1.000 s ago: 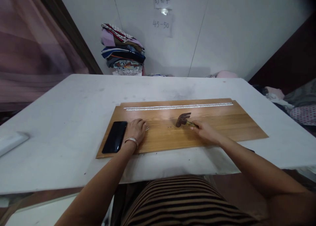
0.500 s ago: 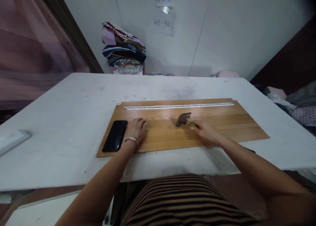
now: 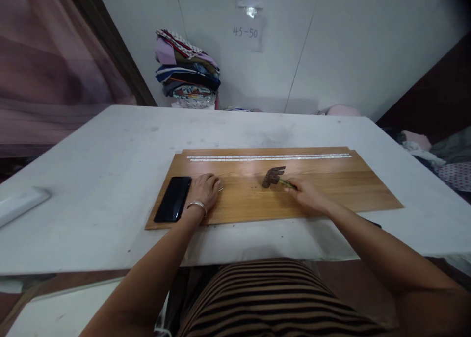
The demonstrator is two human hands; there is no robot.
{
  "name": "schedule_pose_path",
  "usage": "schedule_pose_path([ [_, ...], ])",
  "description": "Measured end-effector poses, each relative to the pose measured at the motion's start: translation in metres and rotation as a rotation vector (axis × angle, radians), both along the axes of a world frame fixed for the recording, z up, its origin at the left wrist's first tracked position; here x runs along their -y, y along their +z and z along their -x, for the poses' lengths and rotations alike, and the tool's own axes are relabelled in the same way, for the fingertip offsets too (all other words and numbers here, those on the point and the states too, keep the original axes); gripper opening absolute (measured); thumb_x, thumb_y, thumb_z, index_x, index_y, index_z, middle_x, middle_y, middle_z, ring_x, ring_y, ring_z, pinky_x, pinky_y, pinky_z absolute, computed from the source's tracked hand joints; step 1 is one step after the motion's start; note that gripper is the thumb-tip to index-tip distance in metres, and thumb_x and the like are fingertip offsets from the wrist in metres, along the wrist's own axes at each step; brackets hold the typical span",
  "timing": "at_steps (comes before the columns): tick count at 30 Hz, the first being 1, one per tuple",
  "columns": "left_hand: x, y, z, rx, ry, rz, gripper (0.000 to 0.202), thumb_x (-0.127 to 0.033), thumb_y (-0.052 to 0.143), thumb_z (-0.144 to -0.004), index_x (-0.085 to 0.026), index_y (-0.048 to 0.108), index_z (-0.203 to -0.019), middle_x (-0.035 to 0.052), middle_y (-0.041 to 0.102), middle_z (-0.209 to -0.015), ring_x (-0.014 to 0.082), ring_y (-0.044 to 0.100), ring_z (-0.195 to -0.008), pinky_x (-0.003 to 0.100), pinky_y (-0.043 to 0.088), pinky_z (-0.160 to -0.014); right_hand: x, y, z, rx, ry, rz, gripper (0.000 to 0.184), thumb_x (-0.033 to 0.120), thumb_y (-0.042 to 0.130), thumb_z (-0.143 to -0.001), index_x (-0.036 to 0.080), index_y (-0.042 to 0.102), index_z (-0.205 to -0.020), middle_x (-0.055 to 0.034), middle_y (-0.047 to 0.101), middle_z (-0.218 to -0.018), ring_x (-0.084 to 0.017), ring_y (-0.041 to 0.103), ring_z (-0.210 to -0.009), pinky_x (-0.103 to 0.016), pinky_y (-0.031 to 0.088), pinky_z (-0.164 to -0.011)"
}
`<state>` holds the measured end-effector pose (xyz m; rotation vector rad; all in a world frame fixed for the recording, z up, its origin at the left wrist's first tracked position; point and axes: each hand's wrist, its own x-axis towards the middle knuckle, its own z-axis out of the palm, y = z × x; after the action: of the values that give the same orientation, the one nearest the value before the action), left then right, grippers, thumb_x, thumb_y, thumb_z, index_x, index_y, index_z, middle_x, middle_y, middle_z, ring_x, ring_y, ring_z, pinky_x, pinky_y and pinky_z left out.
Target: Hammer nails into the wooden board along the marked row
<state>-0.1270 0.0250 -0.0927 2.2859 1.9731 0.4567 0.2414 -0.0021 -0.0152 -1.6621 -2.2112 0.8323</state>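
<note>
Head view: the right hand [image 3: 304, 194] has its fingers closed round a claw hammer [image 3: 271, 179] by the handle, over the middle of a wooden board [image 3: 235, 208]. The left hand [image 3: 206, 190], fingers bent, rests there; nails [image 3: 221, 188] show at its fingertips, whether gripped I cannot tell. A smartphone [image 3: 172, 199] lies alongside.

Brown rectangular wood-grain board [image 3: 235, 204]: smooth, with a soft sheen. Dark-brown curved-claw hammer [image 3: 271, 178]: metal head, matt and rough-looking. Black rectangular phone [image 3: 172, 199]: glassy, glossy. Silver-coloured round bracelet [image 3: 197, 204]: shiny metal. White flat tabletop [image 3: 91, 180]: smooth, smudged. Multicoloured folded stack [image 3: 188, 77]: mostly matt cloth.
</note>
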Motion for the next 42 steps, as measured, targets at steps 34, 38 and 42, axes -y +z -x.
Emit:
schedule_pose_path([
  [34,-0.0008,-0.0026,0.0013,0.025,-0.002,-0.023,0.036,-0.035,0.047,-0.103,-0.018,0.076,-0.112,0.0141,0.072,-0.129,0.0309,0.063,-0.125,0.047,0.044,-0.111,-0.0042,0.0002,-0.0011,0.021,0.012,-0.018,0.021,0.034,0.056,-0.096,0.021,0.071,-0.092,-0.0078,0.074,-0.087,-0.024,0.064,-0.080,-0.033,0.042,-0.071],
  [38,-0.0012,-0.0038,0.0020,0.039,-0.004,-0.028,0.035,-0.036,0.047,-0.102,-0.019,0.077,-0.111,0.0137,0.072,-0.129,0.0306,0.063,-0.124,0.046,0.045,-0.111,-0.0037,-0.0005,-0.0001,0.016,0.009,-0.018,0.019,0.032,0.055,-0.095,0.021,0.071,-0.094,-0.0089,0.075,-0.093,-0.025,0.065,-0.083,-0.034,0.044,-0.074],
  [42,-0.0014,-0.0042,0.0020,0.040,-0.002,-0.032,0.035,-0.036,0.047,-0.102,-0.019,0.077,-0.111,0.0131,0.072,-0.128,0.0300,0.064,-0.123,0.046,0.045,-0.111,-0.0027,-0.0026,-0.0011,-0.003,0.008,-0.006,0.020,0.031,0.054,-0.096,0.022,0.071,-0.098,-0.0095,0.076,-0.096,-0.026,0.066,-0.087,-0.036,0.045,-0.077],
])
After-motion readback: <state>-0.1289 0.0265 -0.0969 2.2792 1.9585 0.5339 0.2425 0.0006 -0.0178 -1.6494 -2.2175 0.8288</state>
